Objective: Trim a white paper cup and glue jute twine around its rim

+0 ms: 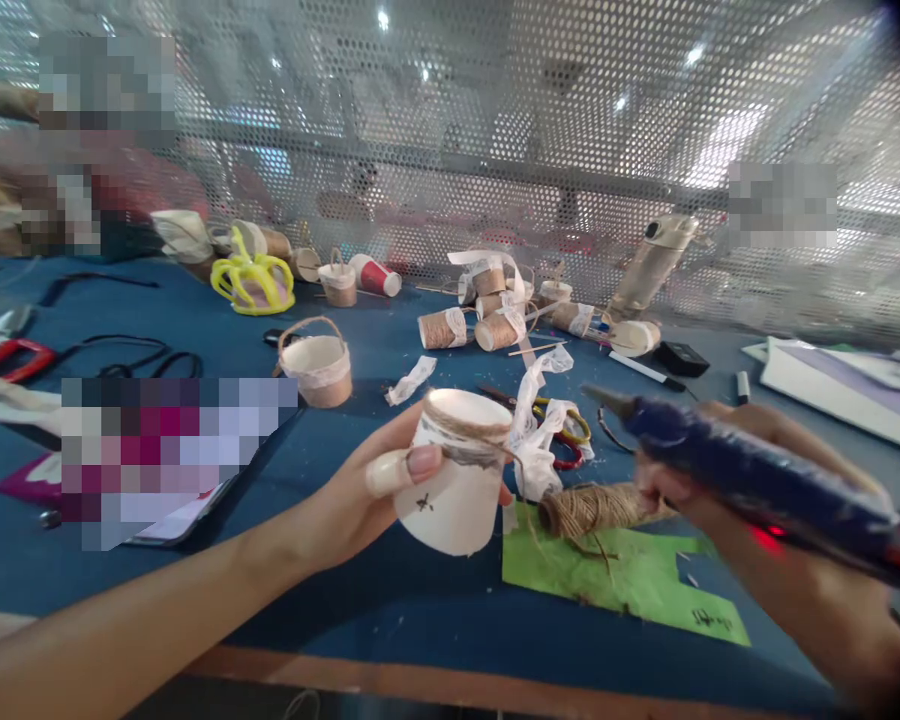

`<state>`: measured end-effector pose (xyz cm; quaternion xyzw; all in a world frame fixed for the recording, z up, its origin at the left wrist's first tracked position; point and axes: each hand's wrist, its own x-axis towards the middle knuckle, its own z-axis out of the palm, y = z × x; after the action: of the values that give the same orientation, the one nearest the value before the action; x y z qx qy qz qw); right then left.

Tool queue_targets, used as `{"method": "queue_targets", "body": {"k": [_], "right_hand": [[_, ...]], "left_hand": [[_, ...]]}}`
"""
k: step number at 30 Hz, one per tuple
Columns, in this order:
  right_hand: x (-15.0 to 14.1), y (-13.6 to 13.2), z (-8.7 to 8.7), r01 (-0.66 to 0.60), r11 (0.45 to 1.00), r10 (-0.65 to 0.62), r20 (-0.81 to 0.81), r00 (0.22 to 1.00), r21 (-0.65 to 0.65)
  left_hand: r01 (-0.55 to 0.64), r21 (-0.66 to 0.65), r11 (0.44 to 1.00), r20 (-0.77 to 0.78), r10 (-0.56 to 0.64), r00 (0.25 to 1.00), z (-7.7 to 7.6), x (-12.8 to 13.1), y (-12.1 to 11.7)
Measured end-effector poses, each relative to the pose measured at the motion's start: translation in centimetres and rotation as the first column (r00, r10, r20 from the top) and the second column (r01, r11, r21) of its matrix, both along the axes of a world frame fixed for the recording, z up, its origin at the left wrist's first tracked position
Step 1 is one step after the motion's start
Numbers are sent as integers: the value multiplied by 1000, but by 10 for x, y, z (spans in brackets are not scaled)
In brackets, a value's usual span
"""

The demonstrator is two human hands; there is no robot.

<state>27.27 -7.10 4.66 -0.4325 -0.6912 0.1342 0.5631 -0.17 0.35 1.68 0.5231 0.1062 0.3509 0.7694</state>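
My left hand [364, 490] is wrapped round a white paper cup [457, 475] held above the blue table [390, 350]; jute twine circles the cup's rim and a strip of white lace [536, 440] hangs off its right side. My right hand [795, 560] grips a blue hot glue gun [750, 470], its nozzle pointing left toward the cup, a short gap away. A spool of jute twine [592, 508] lies on a green paper sheet [630, 580] below the gun.
Several twine-wrapped cups [487, 315], a small cup basket [316, 365], a yellow crown shape [253, 280] and a red cup [375, 277] sit farther back. Scissors [7, 350] lie at left, white paper [847, 385] at right. A perforated metal screen [495, 130] closes the far side.
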Motion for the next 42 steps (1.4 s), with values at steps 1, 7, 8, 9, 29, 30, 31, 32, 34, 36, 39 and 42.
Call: {"method": "queue_targets", "body": {"k": [1, 7, 8, 9, 29, 30, 31, 32, 34, 36, 39, 42], "right_hand": [[-5, 0, -2, -70, 998, 70, -10, 997, 1], [-8, -1, -25, -314, 947, 310, -60, 949, -67], [-6, -2, -27, -295, 953, 292, -50, 955, -72], [-5, -2, -29, -267, 960, 265, -33, 964, -80], [-10, -14, -30, -9, 1000, 12, 240, 971, -12], [-10, -15, -30, 1, 1000, 3, 247, 969, -15], [-10, -15, -30, 8, 1000, -2, 253, 968, -22], [-10, -15, -30, 17, 999, -8, 254, 967, -31], [-10, -16, -30, 30, 999, -19, 245, 969, -41], [-10, -16, -30, 35, 999, -25, 236, 971, -37], [-9, -16, -30, 39, 999, -28, 269, 963, -36], [-8, -15, -30, 49, 998, -38, 301, 953, -29]], "left_hand": [[2, 1, 1000, -22, -2, 1000, -1, 0, 0], [0, 48, 999, -136, 6, 991, -4, 0, 0], [-3, 42, 999, -143, 9, 990, -4, 0, -1], [-7, 35, 999, -147, 13, 989, -5, 0, -1], [-116, 249, 962, -240, 177, 954, -7, 2, -6], [-119, 252, 960, -241, 182, 953, -7, 2, -6], [-123, 252, 960, -242, 185, 952, -7, 2, -6], [-127, 251, 960, -239, 189, 953, -7, 1, -6], [-128, 247, 961, -236, 188, 953, -8, 0, -5], [-131, 247, 960, -226, 189, 956, -9, -1, -4], [-130, 248, 960, -232, 189, 954, -10, -2, -3], [-122, 239, 963, -250, 183, 951, -8, -1, -4]]}}
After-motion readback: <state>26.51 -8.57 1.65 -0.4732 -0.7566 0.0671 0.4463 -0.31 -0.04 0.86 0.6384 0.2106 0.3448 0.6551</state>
